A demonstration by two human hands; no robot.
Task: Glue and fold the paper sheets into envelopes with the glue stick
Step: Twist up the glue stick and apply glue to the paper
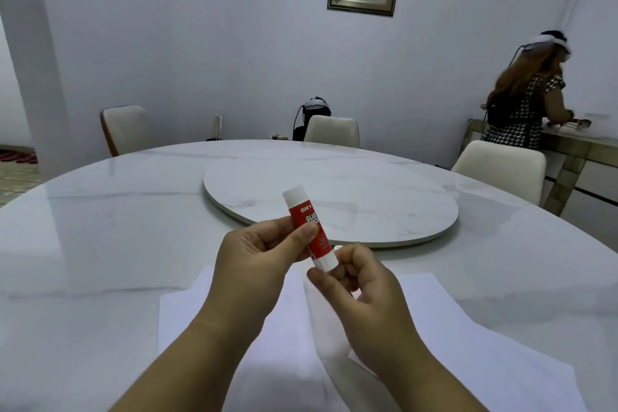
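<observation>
both hands hold one glue stick (309, 227) at mid-frame, tilted, cap up-left. the left hand (257, 257) pinches its red middle between thumb and fingers — the right hand (359, 281) curls round its white lower end. white paper sheets (468, 338) lie on the marble table (100, 227) below, lower frame.

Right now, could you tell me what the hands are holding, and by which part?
Both hold the glue stick: the left hand pinches its red middle, and the right hand grips its lower white end.
</observation>
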